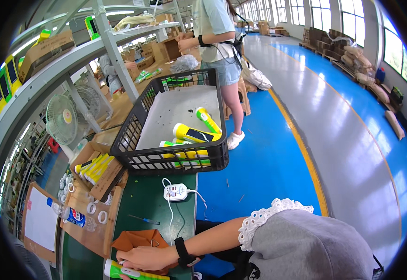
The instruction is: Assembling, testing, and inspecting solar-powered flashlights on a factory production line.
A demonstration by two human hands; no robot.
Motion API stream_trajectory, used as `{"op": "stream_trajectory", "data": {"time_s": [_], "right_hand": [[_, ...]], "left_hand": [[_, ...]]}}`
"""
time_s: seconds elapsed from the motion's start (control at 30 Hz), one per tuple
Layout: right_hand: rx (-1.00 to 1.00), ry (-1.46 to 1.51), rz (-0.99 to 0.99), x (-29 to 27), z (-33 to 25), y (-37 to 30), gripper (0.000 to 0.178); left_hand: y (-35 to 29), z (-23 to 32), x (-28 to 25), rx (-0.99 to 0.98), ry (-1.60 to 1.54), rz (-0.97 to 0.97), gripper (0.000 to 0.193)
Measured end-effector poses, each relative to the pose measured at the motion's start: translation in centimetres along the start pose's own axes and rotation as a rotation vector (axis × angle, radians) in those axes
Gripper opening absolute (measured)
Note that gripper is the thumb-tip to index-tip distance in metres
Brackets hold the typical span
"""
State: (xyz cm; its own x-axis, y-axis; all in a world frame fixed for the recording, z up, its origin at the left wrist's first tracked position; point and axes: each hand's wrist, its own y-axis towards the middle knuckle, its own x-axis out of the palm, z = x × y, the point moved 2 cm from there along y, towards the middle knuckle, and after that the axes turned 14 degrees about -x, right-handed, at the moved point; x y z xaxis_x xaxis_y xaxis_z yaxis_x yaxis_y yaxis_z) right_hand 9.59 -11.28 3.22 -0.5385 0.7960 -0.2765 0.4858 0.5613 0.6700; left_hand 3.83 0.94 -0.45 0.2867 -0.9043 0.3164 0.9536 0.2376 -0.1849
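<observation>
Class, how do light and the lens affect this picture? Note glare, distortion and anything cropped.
Head view: the windows at upper right look washed out, and pale glare streaks the glossy floor; head view: the grey shelf beam at left bows with fisheye distortion; head view, lower edge: the green-and-yellow torch by the right hand is cropped.

A bottle label [76,217] and a carton [49,53] bear lettering.

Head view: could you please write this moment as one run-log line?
right hand at green-yellow flashlight | screwdriver on green tabletop | black crate holding flashlights
</observation>
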Motion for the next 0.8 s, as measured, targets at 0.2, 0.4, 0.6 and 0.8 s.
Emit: {"op": "stream_trajectory", "data": {"time_s": [0.2, 0.4, 0.6, 0.8], "right_hand": [[-0.015, -0.030, 0.078, 0.4, -2.2, 0.9, 0.022], [-0.088, -0.116, 0.049, -0.8, -0.1, 0.3, 0.034], [0.105, -0.066, -0.125, 0.3, -1.8, 1.2, 0.025], [0.031, -0.102, -0.164, 0.1, -1.9, 1.7, 0.009]], "left_hand": [[0.2, -0.6, -3.2, 0.024, -0.068, 0.001, 0.046], [0.2, -0.8, 0.3, -0.085, -0.200, 0.012, 0.039], [-1.0, 0.2, 0.0, -0.007, -0.142, -0.002, 0.041], [-0.8, 0.5, 0.0, 0.009, -0.184, -0.061, 0.034]]}}
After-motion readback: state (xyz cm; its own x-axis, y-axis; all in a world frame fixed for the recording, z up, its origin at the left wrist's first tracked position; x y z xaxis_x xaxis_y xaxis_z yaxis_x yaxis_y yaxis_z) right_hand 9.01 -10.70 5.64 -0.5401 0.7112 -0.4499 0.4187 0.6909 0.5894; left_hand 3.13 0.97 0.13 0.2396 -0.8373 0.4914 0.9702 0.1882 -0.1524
